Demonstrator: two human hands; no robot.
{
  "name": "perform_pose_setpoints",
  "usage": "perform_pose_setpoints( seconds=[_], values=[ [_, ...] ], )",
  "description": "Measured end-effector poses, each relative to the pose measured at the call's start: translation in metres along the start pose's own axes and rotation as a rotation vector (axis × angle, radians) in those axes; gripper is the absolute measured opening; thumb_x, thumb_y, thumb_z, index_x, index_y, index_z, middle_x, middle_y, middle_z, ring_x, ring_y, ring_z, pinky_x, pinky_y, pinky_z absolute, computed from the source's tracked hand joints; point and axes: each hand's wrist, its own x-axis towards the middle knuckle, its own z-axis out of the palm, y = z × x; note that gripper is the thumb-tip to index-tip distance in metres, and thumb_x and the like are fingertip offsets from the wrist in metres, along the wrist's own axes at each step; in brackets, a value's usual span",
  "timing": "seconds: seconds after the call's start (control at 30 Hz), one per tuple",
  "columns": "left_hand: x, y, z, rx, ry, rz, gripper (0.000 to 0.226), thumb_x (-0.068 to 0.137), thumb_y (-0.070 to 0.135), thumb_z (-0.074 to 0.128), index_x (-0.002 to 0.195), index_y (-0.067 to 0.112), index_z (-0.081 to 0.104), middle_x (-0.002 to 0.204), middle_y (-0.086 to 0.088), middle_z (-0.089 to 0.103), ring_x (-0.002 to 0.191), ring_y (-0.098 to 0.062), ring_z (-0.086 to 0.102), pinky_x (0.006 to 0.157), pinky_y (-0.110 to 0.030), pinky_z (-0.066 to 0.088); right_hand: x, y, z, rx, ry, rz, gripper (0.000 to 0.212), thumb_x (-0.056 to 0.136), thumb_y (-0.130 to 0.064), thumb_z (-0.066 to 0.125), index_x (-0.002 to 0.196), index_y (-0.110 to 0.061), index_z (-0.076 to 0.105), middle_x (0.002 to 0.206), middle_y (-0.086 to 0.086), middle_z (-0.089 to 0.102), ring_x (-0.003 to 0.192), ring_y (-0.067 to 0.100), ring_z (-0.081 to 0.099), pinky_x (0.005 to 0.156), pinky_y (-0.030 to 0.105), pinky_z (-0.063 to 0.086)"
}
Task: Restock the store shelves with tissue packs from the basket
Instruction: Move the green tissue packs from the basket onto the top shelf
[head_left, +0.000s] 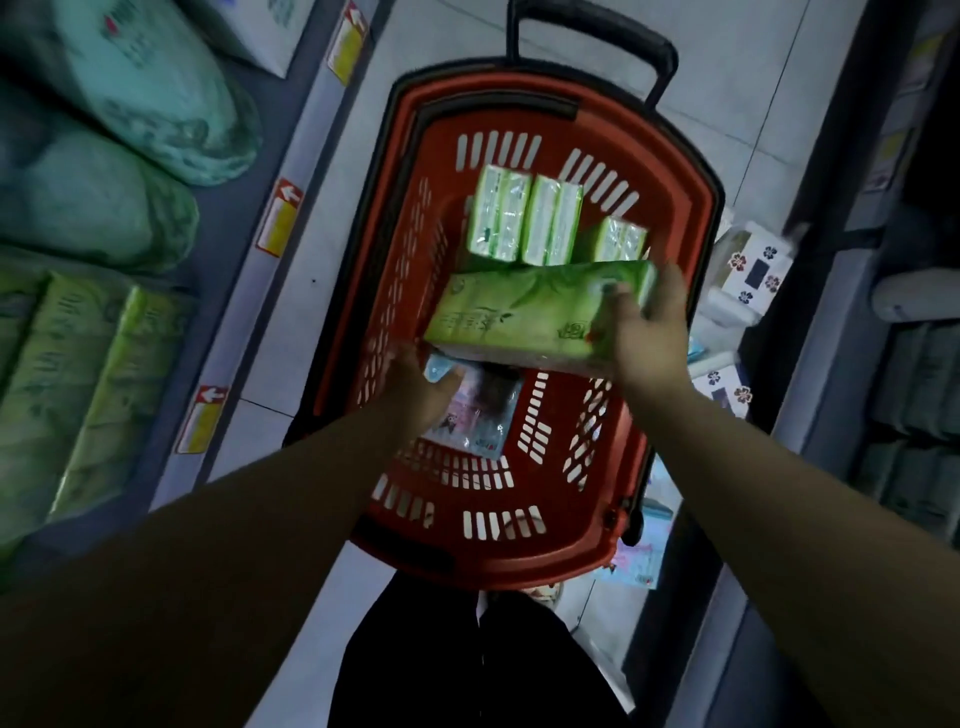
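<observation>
A red plastic basket with a black handle stands on the aisle floor below me. My right hand grips the right end of a long green tissue pack, held above the basket. My left hand reaches under that pack's left end; its fingers are partly hidden and blurred. Three small green tissue packs stand at the basket's far end. A pink and blue pack lies on the basket floor beneath my hands.
The left shelf holds large green tissue bundles and carries yellow price tags along its edge. White boxes with flower prints sit low on the right shelving. Pale floor tiles run between the shelves.
</observation>
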Motion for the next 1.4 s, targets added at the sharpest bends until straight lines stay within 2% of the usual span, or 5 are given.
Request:
perform_pose_setpoints(
  seconds=[0.37,0.77,0.9,1.13,1.4],
  values=[
    [-0.073,0.049,-0.045,-0.718,0.119,0.127,0.068,0.075,0.025,0.082,0.130,0.002,0.050,0.117,-0.019,0.066,0.095,-0.029,0.072,0.071,-0.041,0.060,-0.025,-0.057,-0.089,0.239,-0.340,0.611,0.026,0.100,-0.034,0.044,0.088,-0.017,0.060,0.075,0.004,0.067,0.063,0.021,0.066,0.056,0.030,0.052],
    [-0.284,0.120,-0.110,-0.588,0.527,0.184,0.031,0.084,0.021,0.074,0.103,0.000,0.060,0.083,0.004,0.071,0.061,0.003,0.063,0.052,-0.009,0.045,-0.158,-0.163,-0.159,0.260,-0.587,-0.070,0.037,0.091,-0.033,0.059,0.115,-0.005,0.059,0.102,0.012,0.068,0.094,0.024,0.068,0.090,0.041,0.053],
    [-0.384,0.147,-0.147,-0.539,0.691,0.232,0.030,0.089,0.030,0.069,0.106,0.013,0.053,0.097,0.001,0.062,0.085,-0.011,0.061,0.065,-0.012,0.045,-0.208,-0.230,-0.181,0.134,-0.707,-0.135,0.118,0.052,-0.032,0.094,0.147,-0.003,0.028,0.129,0.024,0.057,0.104,0.031,0.068,0.086,0.043,0.057],
    [-0.532,0.169,-0.193,-0.624,0.729,0.364,0.030,0.087,0.033,0.072,0.112,0.026,0.058,0.098,0.014,0.067,0.082,0.009,0.064,0.075,-0.016,0.050,-0.315,-0.331,-0.209,0.018,-0.660,-0.446,0.029,0.090,-0.016,0.066,0.116,-0.006,0.058,0.094,0.005,0.069,0.060,-0.002,0.066,0.050,0.010,0.047],
    [-0.657,0.167,-0.261,-0.663,0.941,0.505,0.056,0.079,0.043,0.076,0.126,0.020,0.055,0.111,0.002,0.070,0.097,-0.013,0.069,0.082,-0.032,0.055,-0.422,-0.407,-0.194,0.145,-0.822,-0.604,0.068,0.055,-0.050,0.085,0.113,-0.023,0.064,0.112,0.000,0.072,0.106,0.021,0.068,0.102,0.048,0.049]
  ],
)
